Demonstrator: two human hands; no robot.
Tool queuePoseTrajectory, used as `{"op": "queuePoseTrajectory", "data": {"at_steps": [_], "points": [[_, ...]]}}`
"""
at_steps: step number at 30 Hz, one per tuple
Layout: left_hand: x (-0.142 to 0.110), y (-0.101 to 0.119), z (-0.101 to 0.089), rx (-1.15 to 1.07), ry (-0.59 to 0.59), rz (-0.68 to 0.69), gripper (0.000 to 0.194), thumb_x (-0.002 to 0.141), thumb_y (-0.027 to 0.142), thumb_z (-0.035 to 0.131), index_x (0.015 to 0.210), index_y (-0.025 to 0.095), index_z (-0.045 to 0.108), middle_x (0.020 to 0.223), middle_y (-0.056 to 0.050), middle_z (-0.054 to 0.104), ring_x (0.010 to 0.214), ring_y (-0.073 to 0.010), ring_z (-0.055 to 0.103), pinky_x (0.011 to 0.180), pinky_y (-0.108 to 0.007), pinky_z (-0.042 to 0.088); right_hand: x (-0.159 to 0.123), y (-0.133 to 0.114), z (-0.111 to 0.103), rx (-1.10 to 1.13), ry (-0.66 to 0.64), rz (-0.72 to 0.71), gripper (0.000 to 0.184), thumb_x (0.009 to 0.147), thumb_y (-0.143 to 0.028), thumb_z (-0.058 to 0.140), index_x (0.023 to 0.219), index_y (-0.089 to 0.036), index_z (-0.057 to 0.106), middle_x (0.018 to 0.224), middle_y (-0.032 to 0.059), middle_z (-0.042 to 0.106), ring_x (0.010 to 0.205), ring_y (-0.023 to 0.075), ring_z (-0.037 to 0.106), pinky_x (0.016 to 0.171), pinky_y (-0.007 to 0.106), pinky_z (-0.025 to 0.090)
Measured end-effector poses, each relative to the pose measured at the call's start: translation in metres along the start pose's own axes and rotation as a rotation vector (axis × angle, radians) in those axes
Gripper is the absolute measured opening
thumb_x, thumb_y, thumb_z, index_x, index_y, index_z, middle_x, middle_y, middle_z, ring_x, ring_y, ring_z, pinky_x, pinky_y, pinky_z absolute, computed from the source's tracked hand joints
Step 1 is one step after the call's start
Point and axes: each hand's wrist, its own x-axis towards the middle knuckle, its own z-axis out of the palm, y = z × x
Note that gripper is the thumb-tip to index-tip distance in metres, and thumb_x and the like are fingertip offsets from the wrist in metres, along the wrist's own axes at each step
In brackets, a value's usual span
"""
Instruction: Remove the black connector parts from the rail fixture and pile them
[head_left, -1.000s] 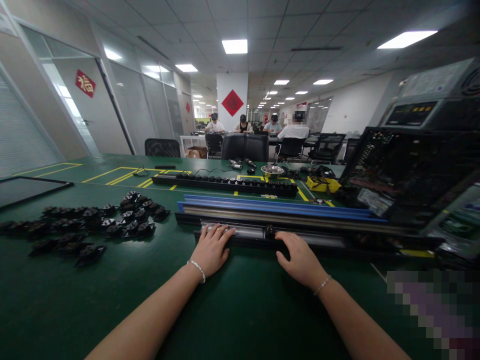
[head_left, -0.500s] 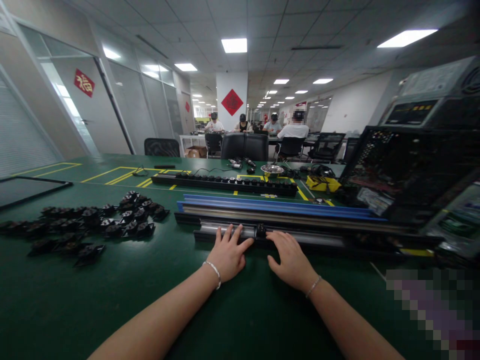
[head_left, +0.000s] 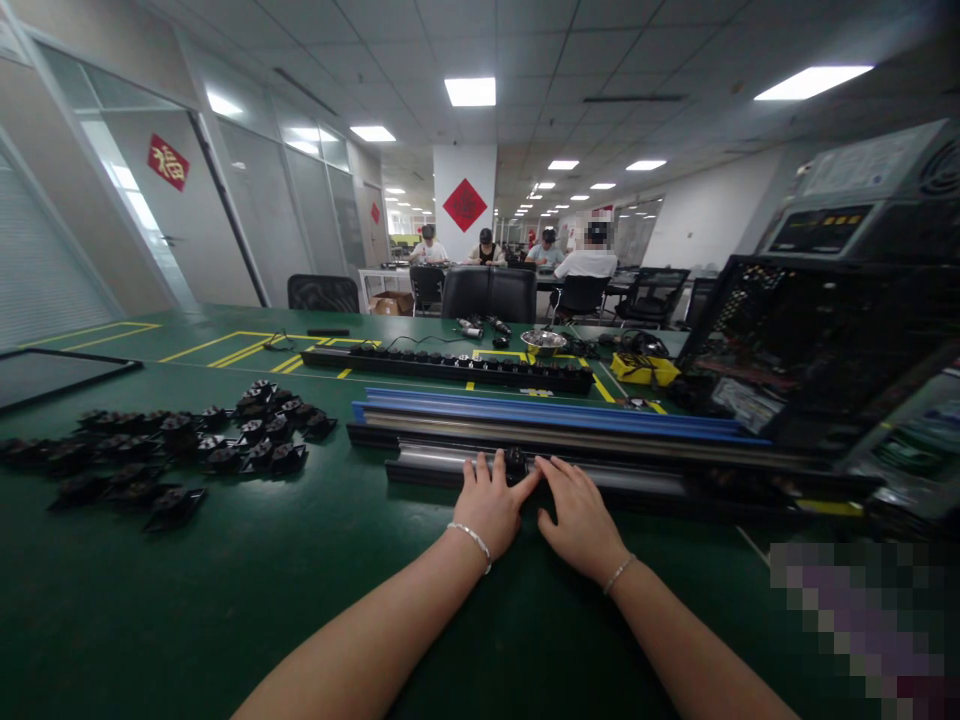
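A long black rail (head_left: 427, 462) with a shiny grey channel lies across the table in front of me. In its channel sits a small black part (head_left: 516, 460), partly hidden by my fingers. My left hand (head_left: 489, 505) rests on the rail just left of the part, its fingers stretched out and its index finger reaching across below the part. To the right, my right hand (head_left: 583, 520) has its fingertips at the rail, next to the left index fingertip, with its thumb apart. Neither hand visibly grips anything.
Behind the rail lie blue-edged strips (head_left: 555, 410). Farther back, another black rail (head_left: 442, 370) holds several small black parts. Loose black parts (head_left: 225, 440) are spread at left. A metal bowl (head_left: 544, 342), yellow object (head_left: 643, 368) and dark computer case (head_left: 810, 350) stand right.
My left hand has slid right along the rail, close to the right hand. The black part now shows between the two hands' fingertips, slightly left of before. My right hand has barely moved.
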Motion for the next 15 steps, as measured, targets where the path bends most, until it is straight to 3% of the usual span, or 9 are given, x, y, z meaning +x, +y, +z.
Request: {"op": "queuePoseTrajectory", "data": {"at_steps": [6,15], "points": [[0.0067,0.0051,0.0001,0.054,-0.022,-0.074,0.05,0.084,0.03,0.051,0.133,0.033,0.043,0.14,-0.019,0.042,0.123,-0.043,0.043,0.095,-0.063,0.03,-0.0036,0.0044,0.0013,-0.137,-0.001,0.035,0.057,0.075,-0.019,0.046,0.131,-0.019,0.046,0.144,0.0059,0.039,0.134,0.0269,0.029,0.109,0.05,0.023],[0.004,0.0041,-0.0063,0.085,-0.038,-0.105,0.044,0.09,0.026,0.037,0.133,0.03,0.042,0.14,-0.02,0.041,0.125,-0.0362,0.044,0.097,-0.055,0.034,-0.0019,0.0031,-0.0033,-0.175,-0.07,0.063,0.052,0.077,-0.02,0.044,0.129,-0.018,0.049,0.142,0.0049,0.043,0.131,0.0235,0.034,0.11,0.046,0.021]]}}
